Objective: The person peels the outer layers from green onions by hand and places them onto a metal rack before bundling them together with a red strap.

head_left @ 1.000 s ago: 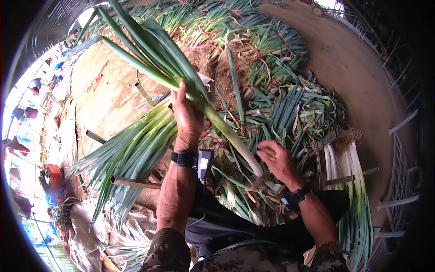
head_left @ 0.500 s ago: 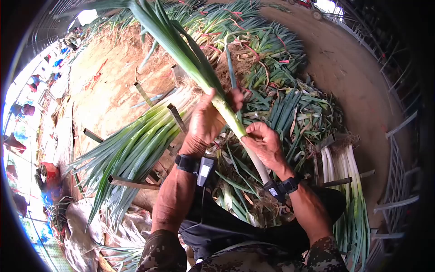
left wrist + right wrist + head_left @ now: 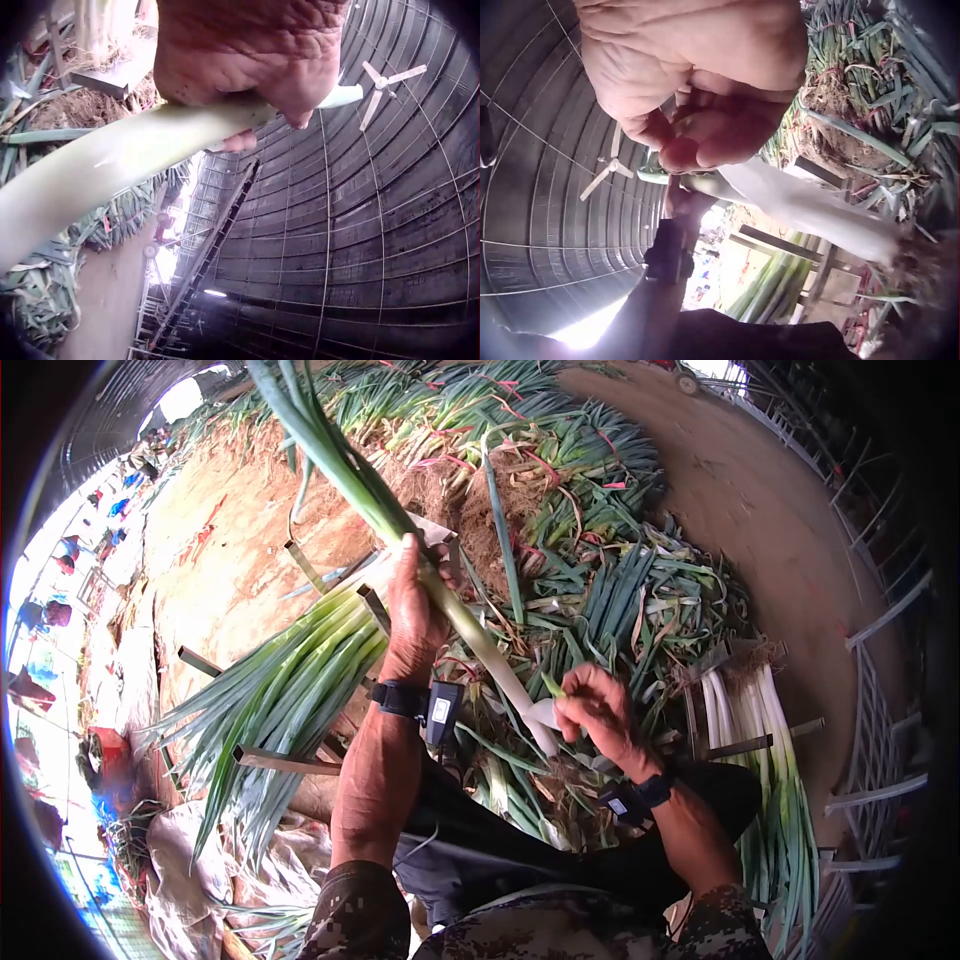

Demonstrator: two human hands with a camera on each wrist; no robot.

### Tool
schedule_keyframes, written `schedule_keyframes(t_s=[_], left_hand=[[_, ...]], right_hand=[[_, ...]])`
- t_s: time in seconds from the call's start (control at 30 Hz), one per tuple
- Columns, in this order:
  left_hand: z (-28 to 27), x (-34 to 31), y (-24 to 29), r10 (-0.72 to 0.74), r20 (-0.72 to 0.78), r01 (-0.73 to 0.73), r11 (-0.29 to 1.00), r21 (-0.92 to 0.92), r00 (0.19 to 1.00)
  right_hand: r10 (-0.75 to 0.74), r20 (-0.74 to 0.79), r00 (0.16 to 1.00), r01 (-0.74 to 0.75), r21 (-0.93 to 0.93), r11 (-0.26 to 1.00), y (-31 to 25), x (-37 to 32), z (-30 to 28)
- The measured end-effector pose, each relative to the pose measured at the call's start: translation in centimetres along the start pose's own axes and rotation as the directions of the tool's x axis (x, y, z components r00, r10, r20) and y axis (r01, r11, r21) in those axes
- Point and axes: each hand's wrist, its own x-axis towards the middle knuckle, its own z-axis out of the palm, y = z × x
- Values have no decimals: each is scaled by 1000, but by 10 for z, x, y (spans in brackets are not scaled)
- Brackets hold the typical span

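Observation:
A long, thick green onion [image 3: 470, 622] slants across the head view, its green leaves up and to the left, its white root end down and to the right. My left hand [image 3: 413, 610] grips it where the stalk turns green; the left wrist view shows the pale stalk [image 3: 112, 161] passing under the palm. Low on the white part, my right hand [image 3: 600, 715] pinches a strip of outer skin [image 3: 543, 712] that stands away from the stalk. The right wrist view has the bent fingertips [image 3: 681, 154] beside the white stalk [image 3: 817, 221], with brown roots at its end.
A bundle of green onions [image 3: 290, 670] lies across a metal rack [image 3: 290, 762] on the left. White-stemmed onions [image 3: 765, 705] lie on another rack at right. Loose leaves [image 3: 680, 600] are heaped ahead, with tied bundles [image 3: 540, 420] behind. Both wrists wear strapped devices.
My right hand went up to the stalk's middle, then back down toward the root end, peeling a strip of skin outward. The left hand shifted its hold on the green onion.

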Motion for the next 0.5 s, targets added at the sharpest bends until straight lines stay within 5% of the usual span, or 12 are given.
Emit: schedule_keyframes(t_s=[0.13,0.17,0.23,0.3,0.4,0.43,0.5], left_hand=[[-14,11,15,73,-7,-74,993,-91,997],[-17,10,19,70,-10,-70,995,-78,998],[-16,4,17,68,-41,-69,997,-20,997],[-14,1,15,94,-30,-93,995,48,995],[-13,4,26,114,-13,-113,992,62,993],[-13,4,28,109,5,-109,992,68,994],[-10,2,25,104,-17,-102,993,63,994]], right_hand=[[361,25,932,-352,-178,919,57,-44,-31],[351,25,936,-306,-436,847,90,-60,-44],[436,46,899,-212,-825,525,130,-76,-61],[601,22,799,-51,-993,104,149,-81,-65],[520,147,841,-96,-906,412,164,-88,-85],[447,61,893,-75,-957,281,128,-79,-69],[220,52,974,-90,-803,589,100,-56,-56]])
